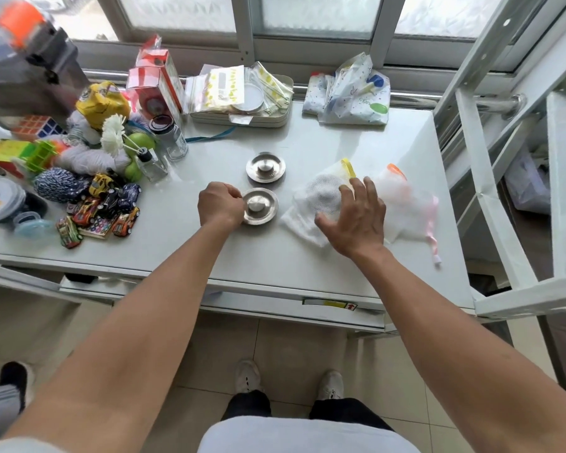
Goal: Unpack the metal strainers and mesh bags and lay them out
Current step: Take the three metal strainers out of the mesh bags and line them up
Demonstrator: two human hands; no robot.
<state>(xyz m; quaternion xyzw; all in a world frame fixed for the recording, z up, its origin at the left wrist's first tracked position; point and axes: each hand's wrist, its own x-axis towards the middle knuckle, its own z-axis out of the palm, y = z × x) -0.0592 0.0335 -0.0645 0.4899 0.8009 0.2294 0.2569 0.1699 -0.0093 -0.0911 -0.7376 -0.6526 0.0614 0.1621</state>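
Two round metal strainers lie on the white table (307,259). The far strainer (265,167) sits alone; the near strainer (259,206) has my left hand (221,204) curled against its left rim, fingers pinching the edge. To the right lie white mesh bags: one with a yellow tab (321,191) and one with an orange tab and pink ribbon (406,201). My right hand (356,217) rests flat with fingers spread on the yellow-tab bag, covering its right part.
Toy cars (111,204), a bottle (151,165), green balls, yarn and a puzzle cube crowd the table's left side. A tray of zip bags (242,96) and a patterned pouch (350,89) stand at the back. A white frame (504,197) borders the right edge.
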